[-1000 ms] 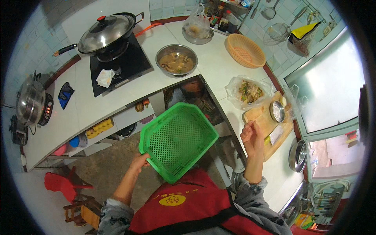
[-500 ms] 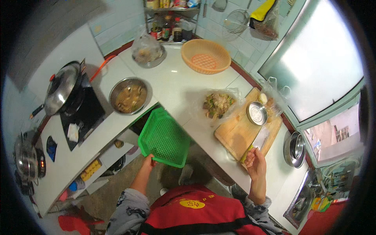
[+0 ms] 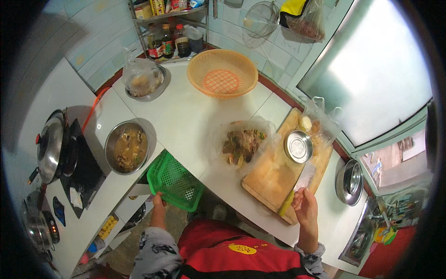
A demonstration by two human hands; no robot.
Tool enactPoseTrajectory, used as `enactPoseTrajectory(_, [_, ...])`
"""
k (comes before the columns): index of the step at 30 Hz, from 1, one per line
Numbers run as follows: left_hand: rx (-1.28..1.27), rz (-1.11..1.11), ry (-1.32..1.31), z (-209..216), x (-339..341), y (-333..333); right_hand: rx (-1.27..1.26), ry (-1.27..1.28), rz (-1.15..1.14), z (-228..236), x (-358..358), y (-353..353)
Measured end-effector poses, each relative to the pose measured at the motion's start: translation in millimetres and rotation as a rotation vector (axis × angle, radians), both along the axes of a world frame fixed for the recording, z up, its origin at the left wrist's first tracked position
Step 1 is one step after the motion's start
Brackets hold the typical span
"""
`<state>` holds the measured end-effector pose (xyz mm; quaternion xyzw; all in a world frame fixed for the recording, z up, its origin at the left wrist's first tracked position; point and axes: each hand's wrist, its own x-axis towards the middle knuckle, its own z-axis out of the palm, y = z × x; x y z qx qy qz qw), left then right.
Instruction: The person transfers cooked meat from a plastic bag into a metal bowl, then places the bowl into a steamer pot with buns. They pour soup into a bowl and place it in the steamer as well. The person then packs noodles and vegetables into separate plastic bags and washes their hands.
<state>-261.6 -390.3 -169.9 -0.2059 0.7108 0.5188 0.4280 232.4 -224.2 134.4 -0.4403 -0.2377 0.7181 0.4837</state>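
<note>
the white counter (image 3: 181, 104) bends round a corner, with a bright window (image 3: 371, 69) along its right side. a black stove (image 3: 90, 169) lies on its left arm and carries a lidded wok (image 3: 50, 149). on the right arm a wooden board (image 3: 269, 172) lies at a slant.

the green basket (image 3: 179, 183) is tilted in front of the counter's inner corner, beyond the edge; whether its far end touches the counter or goes under it, i cannot tell. a tan basket (image 3: 222, 83) stands near the far wall. an open plastic bag of chopped food (image 3: 241, 144) lies just left of the board. a steel bowl (image 3: 125, 148) of brown, soupy food sits between the stove and the corner. two nested bowls (image 3: 349, 183) stand right of the board.

the left hand (image 3: 159, 202) is closed on the near rim of the green basket, fingers bent over it. the right hand (image 3: 305, 209) is curled above the near end of the board, by the knife; i cannot tell whether it touches or pinches anything. the knife (image 3: 304, 177) lies on the board, its yellow-green handle toward the person. a small round dish (image 3: 298, 145) sits past the blade.
</note>
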Motion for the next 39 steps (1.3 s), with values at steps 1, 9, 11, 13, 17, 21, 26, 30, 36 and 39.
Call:
enactPoseTrajectory(1, [0.025, 0.037, -0.017, 4, 0, 7, -0.015, -0.007, -0.020, -2, -2, 0])
enactPoseTrajectory(9, [-0.193, -0.065, 0.089, -14, 32, 114, -0.094, -0.091, -0.100, -5, -39, 12])
enactPoseTrajectory(11, [-0.253, -0.149, 0.084, -26, 51, 149, -0.095, -0.159, -0.071, -6, -50, 12])
enactPoseTrajectory(13, [-0.251, -0.204, 0.083, -36, 65, 175, -0.114, -0.189, -0.070, -9, -63, 15])
enactPoseTrajectory(17, [-0.236, -0.333, 0.096, -51, 81, 209, -0.192, -0.169, -0.115, -24, -74, 12])
enactPoseTrajectory(21, [-0.210, -0.487, 0.109, -60, 83, 219, -0.239, -0.226, -0.132, -36, -74, 6])
enactPoseTrajectory(26, [-0.133, -0.850, 0.163, -42, 79, 203, -0.139, -0.159, -0.026, -33, -80, 10])
enactPoseTrajectory(30, [0.031, -1.462, -0.011, 11, 75, 169, -0.112, -0.106, 0.012, -10, -95, 17])
enactPoseTrajectory(36, [0.517, -1.867, -0.168, 175, 2, 185, -0.041, 0.051, -0.031, -17, -94, 33])
enactPoseTrajectory(39, [0.762, -1.354, 0.253, 214, -71, 235, -0.026, 0.084, -0.043, 1, -110, 39])
